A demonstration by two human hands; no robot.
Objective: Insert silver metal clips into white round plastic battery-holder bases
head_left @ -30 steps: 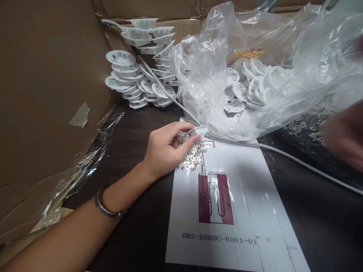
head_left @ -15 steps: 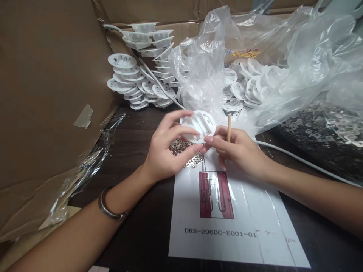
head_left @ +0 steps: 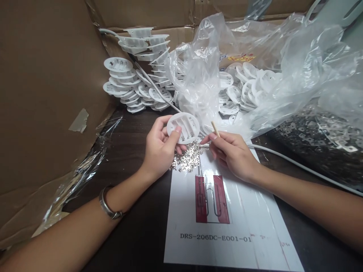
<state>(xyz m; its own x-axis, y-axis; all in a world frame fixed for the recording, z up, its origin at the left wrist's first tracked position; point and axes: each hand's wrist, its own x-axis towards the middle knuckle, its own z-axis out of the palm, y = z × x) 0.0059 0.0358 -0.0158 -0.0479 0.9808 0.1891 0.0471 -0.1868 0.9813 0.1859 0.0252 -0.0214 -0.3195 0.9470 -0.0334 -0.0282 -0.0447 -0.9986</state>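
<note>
My left hand (head_left: 163, 145) grips a round white plastic battery holder (head_left: 185, 121) by its left edge, the thumb on its slotted face. Springs show along the near side of its slots. To the right, my right hand (head_left: 231, 151) is closed around a thin wooden stick (head_left: 215, 129), which points up between thumb and fingers. Its index fingertip is close to a pile of small metal contact pieces (head_left: 188, 160). Whether the fingers also pinch a contact I cannot make out. The pile lies below the holder, partly on a printed sheet (head_left: 187, 211).
Stacks of white holders (head_left: 124, 81) stand at the back left, more (head_left: 249, 85) at the back right under a clear plastic bag (head_left: 201, 71). A black bag of metal pieces (head_left: 320, 139) lies right. A white cable (head_left: 295, 155) crosses the table; cardboard (head_left: 51, 75) walls the left.
My left hand has turned the holder and drawn it left, its thumb now over the face. The right hand has come away from the holder and lowered; the stick tilts left.
</note>
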